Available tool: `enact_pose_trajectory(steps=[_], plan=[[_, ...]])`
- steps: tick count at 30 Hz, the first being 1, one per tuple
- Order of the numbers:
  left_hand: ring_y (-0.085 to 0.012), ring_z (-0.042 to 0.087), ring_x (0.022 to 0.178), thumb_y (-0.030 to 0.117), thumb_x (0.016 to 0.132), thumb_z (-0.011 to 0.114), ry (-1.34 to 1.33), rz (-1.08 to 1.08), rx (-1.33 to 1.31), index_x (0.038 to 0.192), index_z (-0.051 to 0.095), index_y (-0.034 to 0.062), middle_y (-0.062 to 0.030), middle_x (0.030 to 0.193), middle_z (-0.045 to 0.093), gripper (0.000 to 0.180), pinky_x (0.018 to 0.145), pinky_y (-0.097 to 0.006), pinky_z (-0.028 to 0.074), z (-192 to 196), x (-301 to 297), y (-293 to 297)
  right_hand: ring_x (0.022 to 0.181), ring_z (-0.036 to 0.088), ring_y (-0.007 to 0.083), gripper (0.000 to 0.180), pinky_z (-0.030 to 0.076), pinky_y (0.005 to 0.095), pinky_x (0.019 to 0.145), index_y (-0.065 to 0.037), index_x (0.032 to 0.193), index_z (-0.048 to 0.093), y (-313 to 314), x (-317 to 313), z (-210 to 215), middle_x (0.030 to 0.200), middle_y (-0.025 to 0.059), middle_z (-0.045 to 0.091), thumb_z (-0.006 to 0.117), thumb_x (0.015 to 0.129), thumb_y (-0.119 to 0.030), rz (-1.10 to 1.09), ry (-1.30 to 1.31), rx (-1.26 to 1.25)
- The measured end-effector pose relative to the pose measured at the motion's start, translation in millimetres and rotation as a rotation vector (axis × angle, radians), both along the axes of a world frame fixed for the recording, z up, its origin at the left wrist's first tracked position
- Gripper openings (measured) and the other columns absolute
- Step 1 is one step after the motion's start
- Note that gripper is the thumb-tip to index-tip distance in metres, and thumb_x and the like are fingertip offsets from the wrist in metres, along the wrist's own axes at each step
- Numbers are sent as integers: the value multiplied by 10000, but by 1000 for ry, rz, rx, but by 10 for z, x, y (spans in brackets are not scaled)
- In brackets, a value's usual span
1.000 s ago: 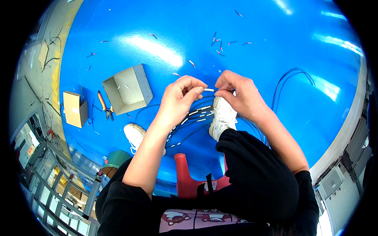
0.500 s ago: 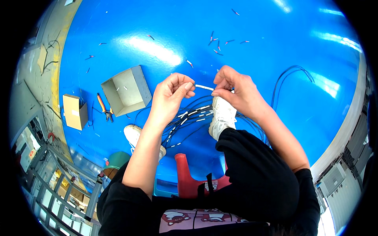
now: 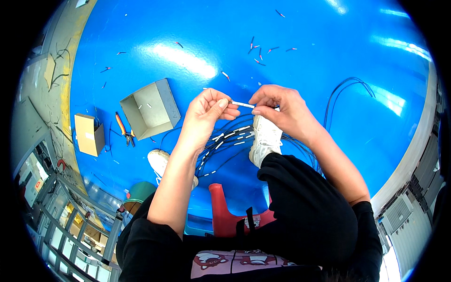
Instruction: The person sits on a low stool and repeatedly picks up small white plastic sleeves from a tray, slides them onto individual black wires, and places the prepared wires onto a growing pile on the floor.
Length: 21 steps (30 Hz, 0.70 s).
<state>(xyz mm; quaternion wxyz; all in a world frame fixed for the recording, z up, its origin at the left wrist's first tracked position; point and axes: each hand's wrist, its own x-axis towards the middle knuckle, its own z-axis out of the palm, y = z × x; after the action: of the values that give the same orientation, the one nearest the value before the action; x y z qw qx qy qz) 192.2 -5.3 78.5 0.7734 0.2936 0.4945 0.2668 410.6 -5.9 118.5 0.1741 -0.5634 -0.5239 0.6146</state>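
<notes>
Between my two hands runs a short white marker sleeve (image 3: 242, 104) with small dark print, on or in line with a thin black cable whose ends are hidden by my fingers. Thumb and fingers of my left hand (image 3: 207, 112) pinch its left end, closed. My right hand (image 3: 284, 107) is closed on the other end, thumb against forefinger. Below them on the floor lies a loose coil of black cables (image 3: 225, 136), several bearing white sleeves. The coil passes by my white shoe (image 3: 267, 136).
An open grey box (image 3: 152, 110) holds a few small white pieces. Left of it lie orange-handled wire strippers (image 3: 123, 129) and a brown carton (image 3: 89, 136). Short cable offcuts (image 3: 256, 46) are strewn on the blue floor. A red stool (image 3: 223, 216) and green bin (image 3: 138, 195) stand close by.
The white sleeve has tilted slightly, its left end near my left fingertips. The fingers of my right hand have shifted a little left and down over its right end.
</notes>
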Motion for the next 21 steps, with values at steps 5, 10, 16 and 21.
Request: enact_pose_trajectory(steps=[5,10,16,21], plan=[[-158,662,820,172,965,560,-4,-3,-5,996,577,20,-113,921,681,156,746,-280,529,-19,2,-8,750,621,147,148,506,286,660,-14,978,646,-19,12,-55,882,90,605,677,833,-21,15,22,23],[-138,644,783,160,953,579,67,-24,45,999,587,16,-93,899,675,152,719,-269,517,-8,17,-9,765,612,183,210,503,314,662,-37,1007,654,-29,1,-90,897,96,605,712,809,-78,37,1,61],[-108,599,727,143,942,591,109,-1,82,995,600,10,-58,852,655,143,685,-250,489,12,97,-62,786,609,226,273,500,344,694,-69,1053,663,-31,-66,-85,924,101,622,730,792,-118,85,-33,90],[-96,581,727,124,945,580,142,-12,112,991,599,11,-46,840,643,123,679,-243,481,-4,124,-78,784,616,252,243,495,362,687,-68,1033,660,-39,-116,-97,882,117,622,712,808,-142,82,-49,169]])
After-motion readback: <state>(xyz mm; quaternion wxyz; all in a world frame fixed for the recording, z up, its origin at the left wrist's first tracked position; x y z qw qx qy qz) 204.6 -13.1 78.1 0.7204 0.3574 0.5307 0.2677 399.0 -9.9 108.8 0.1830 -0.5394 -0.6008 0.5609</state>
